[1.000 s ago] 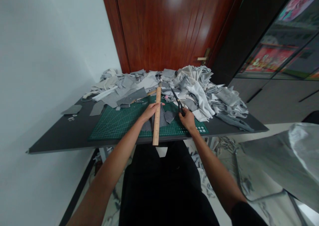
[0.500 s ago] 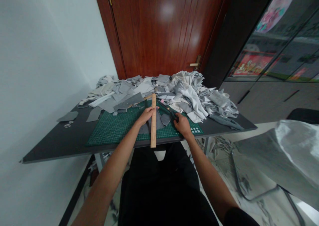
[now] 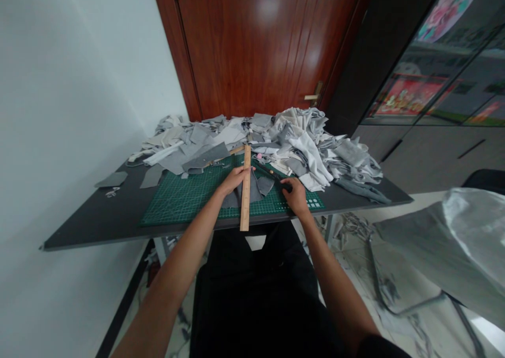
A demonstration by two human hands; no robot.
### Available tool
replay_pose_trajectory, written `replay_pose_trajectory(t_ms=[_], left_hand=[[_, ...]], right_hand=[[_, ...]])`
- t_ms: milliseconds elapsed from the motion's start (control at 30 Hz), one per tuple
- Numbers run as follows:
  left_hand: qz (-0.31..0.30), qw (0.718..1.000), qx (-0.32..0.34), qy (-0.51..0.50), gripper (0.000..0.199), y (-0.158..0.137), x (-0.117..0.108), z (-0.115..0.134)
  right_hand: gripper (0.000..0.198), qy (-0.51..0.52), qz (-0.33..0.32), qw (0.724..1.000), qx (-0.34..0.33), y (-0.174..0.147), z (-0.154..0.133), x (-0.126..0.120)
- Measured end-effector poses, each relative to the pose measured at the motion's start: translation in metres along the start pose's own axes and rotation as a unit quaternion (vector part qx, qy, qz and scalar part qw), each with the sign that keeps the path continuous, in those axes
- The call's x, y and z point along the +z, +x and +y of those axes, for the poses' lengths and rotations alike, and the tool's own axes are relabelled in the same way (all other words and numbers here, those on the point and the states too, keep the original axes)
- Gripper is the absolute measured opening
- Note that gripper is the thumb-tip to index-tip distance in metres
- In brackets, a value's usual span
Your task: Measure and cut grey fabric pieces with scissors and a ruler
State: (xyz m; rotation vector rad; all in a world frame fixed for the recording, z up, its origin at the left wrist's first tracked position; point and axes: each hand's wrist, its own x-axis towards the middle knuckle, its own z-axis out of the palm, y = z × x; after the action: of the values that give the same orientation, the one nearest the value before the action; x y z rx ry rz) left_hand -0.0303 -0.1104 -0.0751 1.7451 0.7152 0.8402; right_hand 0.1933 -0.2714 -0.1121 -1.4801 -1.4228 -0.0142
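My left hand is closed at the middle of a wooden ruler, fingers at its edge and partly hidden. The ruler points away from me and its near end juts past the table edge. Beneath it lies dark grey fabric, with a small grey flap to the right. My right hand is closed around the handles of black scissors. Their blades point away and to the left, low over the green cutting mat, right of the ruler. I cannot tell whether the blades touch the mat.
Piled grey and white fabric scraps fill the table's back side. Grey pieces lie at the left on the dark table. A wooden door stands behind, a white wall at left. A silvery sheet is at right.
The whole view has shifted slightly. My right hand has moved a little right relative to the ruler, and more of the scissors' handle shows. My left hand stays on the ruler.
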Motion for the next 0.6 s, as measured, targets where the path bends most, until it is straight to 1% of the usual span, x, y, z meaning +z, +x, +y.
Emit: replay_pose_trajectory(t_ms=[133, 300, 600], left_hand=[[-0.003, 1.0, 0.001, 0.003, 0.066, -0.0006, -0.0003, 0.0002], [-0.005, 1.0, 0.0, 0.002, 0.068, -0.0003, 0.0, -0.0004], [-0.011, 1.0, -0.004, 0.008, 0.066, -0.0006, 0.0002, 0.0008]], right_hand=[[0.028, 0.017, 0.004, 1.0, -0.002, -0.0002, 0.0026, -0.0007], [0.024, 0.034, -0.009, 0.999, -0.009, 0.0009, 0.0047, -0.0018], [0.019, 0.045, -0.021, 0.999, -0.011, 0.0027, 0.01, -0.0034]])
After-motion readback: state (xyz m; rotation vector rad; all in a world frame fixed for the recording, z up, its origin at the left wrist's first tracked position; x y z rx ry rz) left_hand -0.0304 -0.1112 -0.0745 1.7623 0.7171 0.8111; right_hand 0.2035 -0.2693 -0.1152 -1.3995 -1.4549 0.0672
